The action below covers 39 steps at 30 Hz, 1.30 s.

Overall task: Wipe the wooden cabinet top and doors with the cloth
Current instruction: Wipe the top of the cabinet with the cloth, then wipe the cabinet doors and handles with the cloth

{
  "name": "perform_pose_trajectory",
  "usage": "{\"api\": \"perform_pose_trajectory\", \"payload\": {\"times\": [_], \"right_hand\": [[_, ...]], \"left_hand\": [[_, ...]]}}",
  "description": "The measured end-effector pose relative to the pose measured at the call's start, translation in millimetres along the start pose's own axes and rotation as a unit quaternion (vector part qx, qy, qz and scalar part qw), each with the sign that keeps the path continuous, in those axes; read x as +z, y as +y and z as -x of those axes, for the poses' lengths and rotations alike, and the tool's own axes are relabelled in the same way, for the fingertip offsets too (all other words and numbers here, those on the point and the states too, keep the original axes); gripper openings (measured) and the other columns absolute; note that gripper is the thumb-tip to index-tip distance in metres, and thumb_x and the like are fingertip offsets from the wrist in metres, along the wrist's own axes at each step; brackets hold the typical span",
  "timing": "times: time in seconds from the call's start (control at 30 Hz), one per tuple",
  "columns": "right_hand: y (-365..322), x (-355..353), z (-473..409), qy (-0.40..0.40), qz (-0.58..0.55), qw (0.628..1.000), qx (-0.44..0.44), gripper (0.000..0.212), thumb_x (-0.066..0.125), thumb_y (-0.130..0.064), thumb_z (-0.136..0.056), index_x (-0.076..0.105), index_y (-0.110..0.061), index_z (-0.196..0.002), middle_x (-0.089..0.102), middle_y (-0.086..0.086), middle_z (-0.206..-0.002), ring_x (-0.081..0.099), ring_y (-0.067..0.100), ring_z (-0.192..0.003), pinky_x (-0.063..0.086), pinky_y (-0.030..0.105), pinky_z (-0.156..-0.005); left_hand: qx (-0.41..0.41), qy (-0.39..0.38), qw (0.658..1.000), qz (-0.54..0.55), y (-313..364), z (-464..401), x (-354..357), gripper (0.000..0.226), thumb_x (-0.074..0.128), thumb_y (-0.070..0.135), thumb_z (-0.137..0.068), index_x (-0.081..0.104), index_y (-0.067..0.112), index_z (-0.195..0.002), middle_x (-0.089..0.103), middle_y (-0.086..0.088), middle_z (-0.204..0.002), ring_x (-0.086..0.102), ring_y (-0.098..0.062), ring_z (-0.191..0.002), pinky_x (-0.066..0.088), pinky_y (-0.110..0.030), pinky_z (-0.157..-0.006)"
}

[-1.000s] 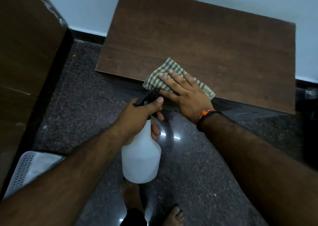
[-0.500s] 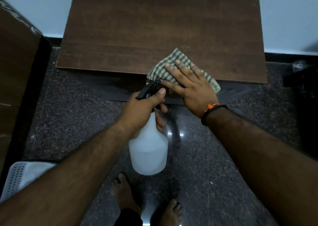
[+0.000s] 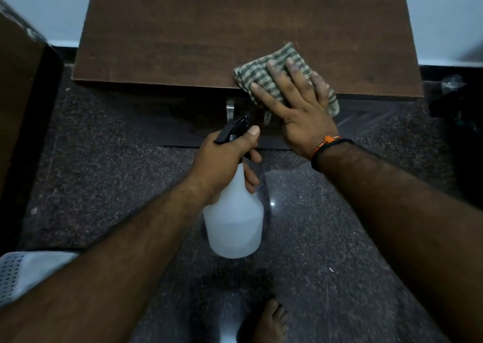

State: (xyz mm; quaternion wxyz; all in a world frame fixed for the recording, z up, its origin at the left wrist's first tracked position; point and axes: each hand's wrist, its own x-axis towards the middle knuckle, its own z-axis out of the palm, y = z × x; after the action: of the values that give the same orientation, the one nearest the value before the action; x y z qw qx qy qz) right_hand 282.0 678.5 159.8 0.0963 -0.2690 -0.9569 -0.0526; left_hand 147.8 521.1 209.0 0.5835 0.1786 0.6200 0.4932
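The brown wooden cabinet top (image 3: 209, 34) fills the upper middle of the head view. A green checked cloth (image 3: 261, 73) lies folded at its front edge, right of centre, hanging slightly over. My right hand (image 3: 295, 102) presses flat on the cloth, fingers spread. My left hand (image 3: 224, 159) grips the neck of a white spray bottle (image 3: 235, 225) with a black trigger head (image 3: 232, 128), held in front of the cabinet doors. Two metal door handles (image 3: 231, 107) show just under the top's edge. The doors are mostly hidden from this angle.
Dark speckled stone floor (image 3: 104, 172) lies below. A tall wooden unit (image 3: 18, 94) stands at the left. A white perforated basket (image 3: 23, 272) sits at the lower left. Dark objects (image 3: 457, 107) stand at the right by the wall. One bare foot (image 3: 271, 319) shows below.
My right hand has slid the cloth to the right along the front edge of the top. The view has shifted to face the cabinet more squarely. The bottle stays in my left hand.
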Motion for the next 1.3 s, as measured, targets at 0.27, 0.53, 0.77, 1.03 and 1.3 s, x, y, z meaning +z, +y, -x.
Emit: {"api": "perform_pose_trajectory", "payload": {"times": [0.27,0.53,0.77,1.03,1.3], "right_hand": [[-9.8,17.8,0.8,0.081,0.037,0.995,0.045,0.086,0.051,-0.006,-0.086,0.019,-0.044,-0.156,0.015,-0.002,-0.167,0.008,0.028,-0.155,0.014,0.054,-0.118],[-24.3,51.9,-3.7,0.258,-0.004,0.962,0.086,0.074,0.048,-0.006,-0.085,0.035,-0.031,-0.154,0.027,0.003,-0.164,0.014,0.038,-0.153,0.004,0.058,-0.120],[-46.2,77.9,-12.5,0.366,-0.083,0.918,0.128,0.085,0.051,0.008,-0.072,0.040,-0.017,-0.152,0.028,0.018,-0.162,0.012,0.048,-0.149,-0.004,0.057,-0.120],[-52.6,105.5,2.0,0.387,-0.186,0.899,0.085,0.074,0.043,0.019,-0.079,0.040,-0.004,-0.149,0.022,0.031,-0.159,0.008,0.049,-0.150,0.007,0.053,-0.125],[-92.8,150.5,19.1,0.329,-0.278,0.894,0.125,0.073,0.041,0.007,-0.086,0.030,-0.014,-0.155,0.012,0.015,-0.166,0.000,0.029,-0.155,0.012,0.056,-0.124]], "left_hand": [[0.080,0.021,0.996,-0.034,-38.7,-19.2,-24.2,0.028,0.061,0.036,-0.099,0.064,0.008,-0.101,0.069,-0.019,-0.089,0.060,-0.034,-0.051,0.055,-0.037,-0.051],[0.180,0.094,0.977,-0.070,-87.0,-44.3,-37.5,0.031,0.063,0.043,-0.097,0.065,0.012,-0.095,0.073,-0.016,-0.088,0.065,-0.031,-0.049,0.061,-0.049,-0.053],[0.275,0.106,0.950,-0.101,-113.6,-55.7,-48.9,0.029,0.063,0.042,-0.096,0.065,0.013,-0.089,0.073,-0.012,-0.079,0.067,-0.035,-0.049,0.060,-0.046,-0.050],[0.330,0.103,0.931,-0.116,-130.8,-56.0,-49.3,0.023,0.064,0.041,-0.095,0.065,0.018,-0.091,0.072,-0.016,-0.076,0.068,-0.033,-0.048,0.059,-0.042,-0.047],[0.358,0.134,0.916,-0.123,-133.0,-48.2,-58.4,0.026,0.065,0.039,-0.096,0.062,0.015,-0.086,0.070,-0.016,-0.068,0.068,-0.030,-0.045,0.058,-0.041,-0.044]]}}
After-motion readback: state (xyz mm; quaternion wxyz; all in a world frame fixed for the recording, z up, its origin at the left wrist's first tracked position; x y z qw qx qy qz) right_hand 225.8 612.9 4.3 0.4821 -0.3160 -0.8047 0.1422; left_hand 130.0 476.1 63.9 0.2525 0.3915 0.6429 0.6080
